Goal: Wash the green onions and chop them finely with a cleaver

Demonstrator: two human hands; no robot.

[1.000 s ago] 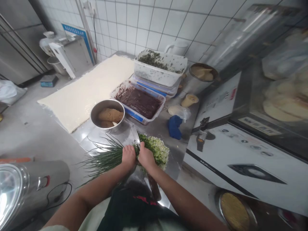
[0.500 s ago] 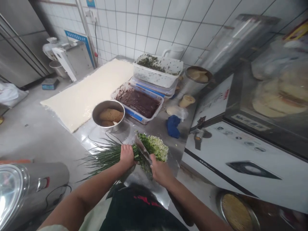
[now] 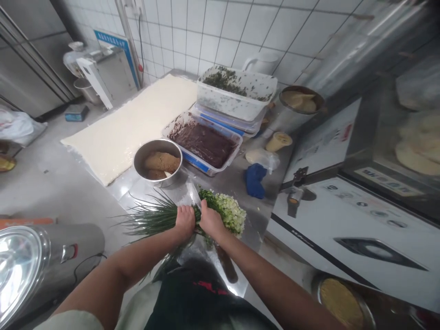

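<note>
My left hand [image 3: 185,220] is closed around a bundle of long green onions [image 3: 154,219], whose thin leaves fan out to the left. Close beside it, my right hand [image 3: 210,221] grips a knife [image 3: 193,193]; the blade points away from me, and the handle is hidden in the hand. A heap of chopped green onion [image 3: 231,211] lies against the right side of the knife and hand, pale green and white at its outer edge. Everything rests on a shiny metal table [image 3: 237,280].
Beyond my hands stand a steel bowl of brown filling [image 3: 137,167], a plastic box of dark paste [image 3: 209,144] and a box with chopped greens [image 3: 237,101]. A dough sheet [image 3: 137,121] covers the left. A blue cloth [image 3: 255,180] lies near the white oven [image 3: 343,229].
My right hand has moved left, close against the left hand, and the knife has shifted left and stands more steeply in view. The left hand keeps its hold on the bundle.
</note>
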